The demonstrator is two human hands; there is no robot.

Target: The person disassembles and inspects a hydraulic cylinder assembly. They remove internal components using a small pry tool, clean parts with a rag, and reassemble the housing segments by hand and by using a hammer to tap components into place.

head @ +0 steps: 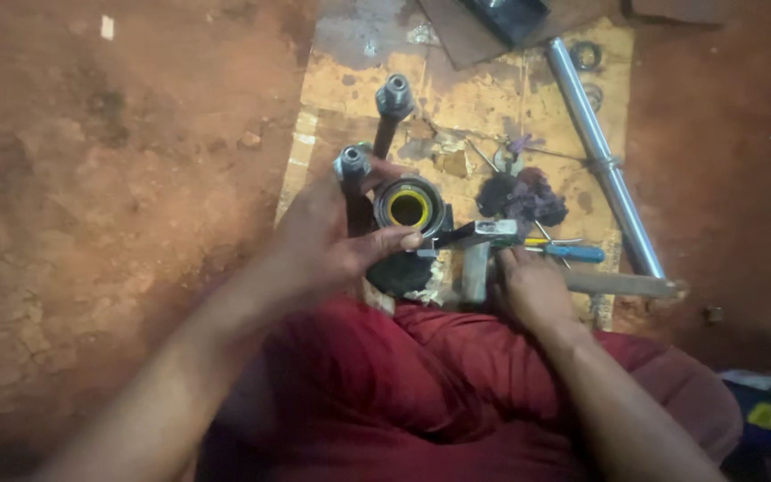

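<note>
Nearest, at the bottom of the frame, red-clothed knees (457, 375) fill the foreground; just above them the left hand (332, 236) is wrapped around a dark metal housing (410, 207) at frame centre, thumb pressed across its lower rim, its round bore with a yellow inner ring facing up; the grip sits on one side only, so a knock could, I judge, twist the part out of the palm; the right hand (533, 286), centre right, is closed around a hammer (479, 245) whose head lies just beside that thumb, so a glancing blow might pinch it or mar the ring; a blue-handled screwdriver (573, 253) lies close by; farther up, a chrome tube (601, 156) rests on stained cardboard (475, 98) and could roll underfoot.
</note>
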